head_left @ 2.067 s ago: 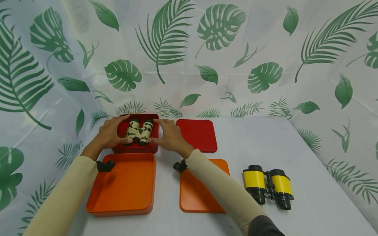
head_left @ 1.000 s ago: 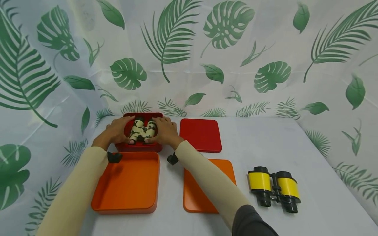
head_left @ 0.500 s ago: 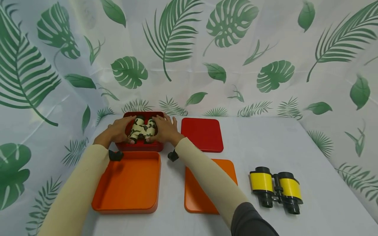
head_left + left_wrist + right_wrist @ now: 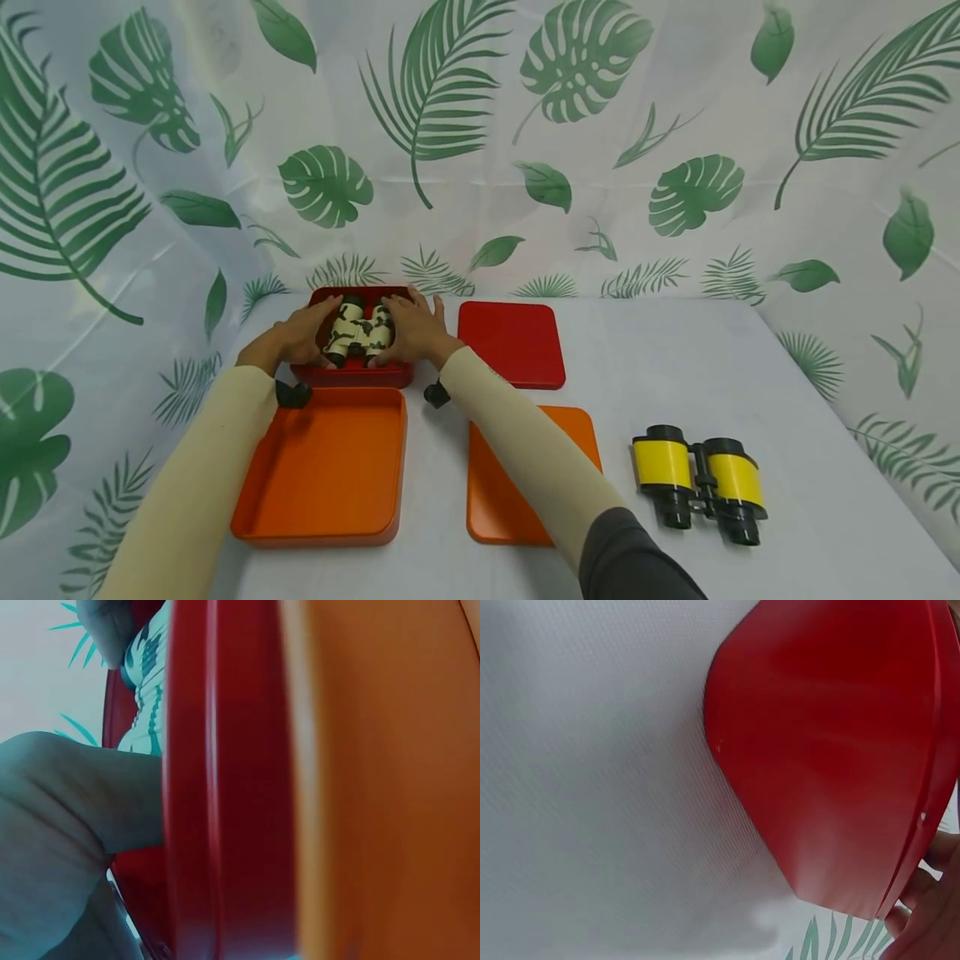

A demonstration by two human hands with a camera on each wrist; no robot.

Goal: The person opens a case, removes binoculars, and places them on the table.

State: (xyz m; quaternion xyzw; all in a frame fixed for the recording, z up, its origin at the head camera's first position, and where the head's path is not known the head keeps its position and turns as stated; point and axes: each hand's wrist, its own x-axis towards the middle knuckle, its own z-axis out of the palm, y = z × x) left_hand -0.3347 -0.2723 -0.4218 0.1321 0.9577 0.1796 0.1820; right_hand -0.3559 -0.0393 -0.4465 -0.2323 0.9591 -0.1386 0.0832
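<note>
Camouflage-patterned binoculars (image 4: 362,335) lie in the open red box (image 4: 352,377) at the back left, lenses along the depth of the table. My left hand (image 4: 294,335) holds their left side, its thumb reaching over the near rim. The left wrist view shows that thumb (image 4: 112,787) close beside the patterned barrel. On the right side my right hand (image 4: 417,330) holds them, thumb at the near end and index finger at the far end. Some of its other fingers (image 4: 922,889) lie outside the box wall in the right wrist view.
Directly in front stands an orange box (image 4: 322,475) without its lid. A red lid (image 4: 512,343) lies right of the red box. The orange lid (image 4: 506,492) is partly under my right forearm. Yellow and black binoculars (image 4: 701,479) lie at the right.
Both hands have drawn closer together around the camouflage binoculars, whose barrels now look nearer each other. Over the last half second hardly anything moves, apart from a slight shift of the head view.
</note>
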